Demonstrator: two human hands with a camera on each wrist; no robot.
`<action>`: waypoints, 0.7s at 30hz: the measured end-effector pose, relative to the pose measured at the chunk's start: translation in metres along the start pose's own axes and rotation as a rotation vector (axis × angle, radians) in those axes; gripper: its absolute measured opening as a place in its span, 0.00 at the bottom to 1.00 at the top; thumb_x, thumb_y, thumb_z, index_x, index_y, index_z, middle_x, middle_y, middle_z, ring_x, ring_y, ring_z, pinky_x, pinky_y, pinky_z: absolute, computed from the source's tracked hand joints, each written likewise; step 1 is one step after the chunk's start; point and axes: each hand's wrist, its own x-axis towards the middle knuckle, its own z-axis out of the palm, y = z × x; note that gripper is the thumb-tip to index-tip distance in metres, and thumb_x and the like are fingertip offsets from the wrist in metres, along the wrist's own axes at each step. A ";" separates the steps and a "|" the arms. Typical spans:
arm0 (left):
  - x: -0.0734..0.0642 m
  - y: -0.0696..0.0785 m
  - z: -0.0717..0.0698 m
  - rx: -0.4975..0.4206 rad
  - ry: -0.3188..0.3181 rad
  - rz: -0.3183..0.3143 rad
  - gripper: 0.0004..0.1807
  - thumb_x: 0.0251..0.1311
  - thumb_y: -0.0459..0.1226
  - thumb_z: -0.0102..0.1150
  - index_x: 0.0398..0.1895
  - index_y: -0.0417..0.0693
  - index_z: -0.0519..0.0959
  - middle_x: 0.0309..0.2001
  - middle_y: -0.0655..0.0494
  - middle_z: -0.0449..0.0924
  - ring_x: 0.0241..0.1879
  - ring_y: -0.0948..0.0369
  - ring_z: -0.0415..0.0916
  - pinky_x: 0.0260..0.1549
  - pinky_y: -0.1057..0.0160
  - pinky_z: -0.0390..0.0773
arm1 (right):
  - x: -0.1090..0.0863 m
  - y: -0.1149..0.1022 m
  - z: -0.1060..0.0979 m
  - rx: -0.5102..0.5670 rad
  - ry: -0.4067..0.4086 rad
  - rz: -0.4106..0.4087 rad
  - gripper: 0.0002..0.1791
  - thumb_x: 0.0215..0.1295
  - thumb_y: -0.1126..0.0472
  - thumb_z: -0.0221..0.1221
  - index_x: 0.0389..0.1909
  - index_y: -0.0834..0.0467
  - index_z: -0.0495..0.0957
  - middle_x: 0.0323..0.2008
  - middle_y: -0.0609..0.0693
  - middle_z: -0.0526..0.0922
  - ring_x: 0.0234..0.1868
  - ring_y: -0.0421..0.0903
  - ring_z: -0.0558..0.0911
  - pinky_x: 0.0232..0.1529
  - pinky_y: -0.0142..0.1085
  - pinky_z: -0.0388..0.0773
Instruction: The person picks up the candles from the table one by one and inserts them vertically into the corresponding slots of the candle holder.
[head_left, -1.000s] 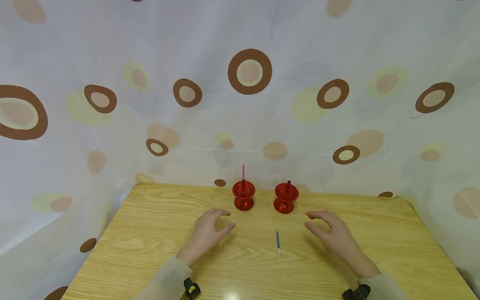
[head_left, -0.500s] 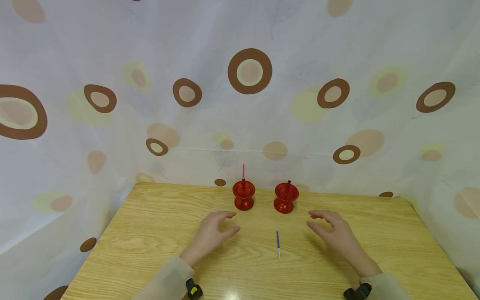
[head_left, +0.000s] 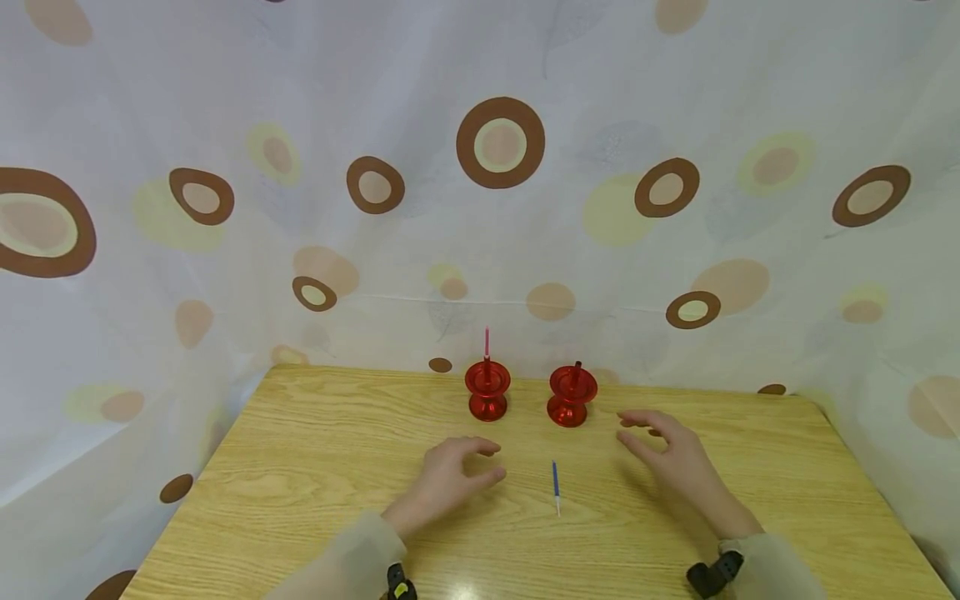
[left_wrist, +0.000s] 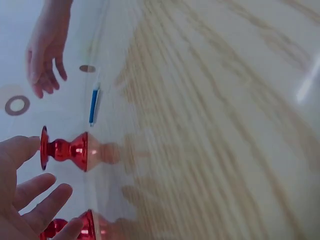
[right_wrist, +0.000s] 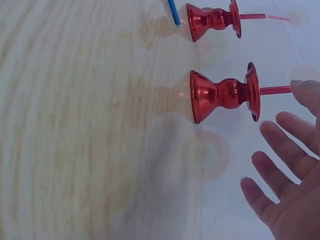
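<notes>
A blue candle (head_left: 556, 483) with a white end lies on the table between my two hands. My left hand (head_left: 448, 477) hovers to its left, fingers and thumb apart, holding nothing. On the other side my right hand (head_left: 670, 450) is held above the table, also with a gap between thumb and fingers. Behind them stand two red metallic candle holders. A thin pink candle (head_left: 487, 342) is upright in the left candle holder (head_left: 488, 392); the right candle holder (head_left: 572, 396) bears only its own stem. The right wrist view shows the nearer candle holder (right_wrist: 225, 95) beside my spread fingers.
The light wooden table (head_left: 300, 433) ends at the back against a white curtain (head_left: 420, 275) with brown and beige round prints. The curtain also hangs along both sides. Black straps with small devices (head_left: 715, 575) sit at my wrists.
My left hand has moved to the right and slightly nearer to me, closer to the blue candle. The right hand has shifted only a little. Candle and holders stay where they were.
</notes>
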 end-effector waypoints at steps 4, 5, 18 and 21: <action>0.002 0.006 0.009 0.027 0.011 0.010 0.20 0.68 0.49 0.67 0.57 0.49 0.86 0.56 0.58 0.86 0.62 0.49 0.76 0.65 0.31 0.61 | 0.004 -0.001 -0.001 -0.006 0.012 -0.023 0.21 0.75 0.53 0.63 0.63 0.58 0.81 0.54 0.53 0.86 0.58 0.56 0.81 0.57 0.56 0.77; 0.002 0.008 0.011 0.035 0.015 0.012 0.20 0.67 0.49 0.68 0.56 0.50 0.86 0.57 0.58 0.86 0.62 0.49 0.75 0.64 0.30 0.60 | 0.005 -0.001 -0.002 -0.007 0.016 -0.029 0.20 0.75 0.53 0.63 0.63 0.58 0.81 0.54 0.53 0.87 0.57 0.56 0.81 0.57 0.55 0.77; 0.006 0.023 0.033 0.079 -0.016 -0.010 0.18 0.65 0.50 0.69 0.53 0.52 0.87 0.55 0.58 0.86 0.59 0.51 0.75 0.64 0.25 0.56 | 0.020 0.000 0.001 0.025 0.015 -0.050 0.21 0.76 0.54 0.63 0.63 0.61 0.80 0.55 0.56 0.86 0.58 0.59 0.81 0.59 0.59 0.76; 0.007 0.025 0.036 0.098 -0.024 -0.012 0.19 0.65 0.51 0.70 0.53 0.53 0.87 0.55 0.57 0.86 0.58 0.51 0.76 0.64 0.25 0.56 | 0.023 0.000 0.002 0.028 0.014 -0.050 0.22 0.76 0.53 0.63 0.63 0.61 0.81 0.55 0.56 0.86 0.59 0.59 0.81 0.59 0.59 0.76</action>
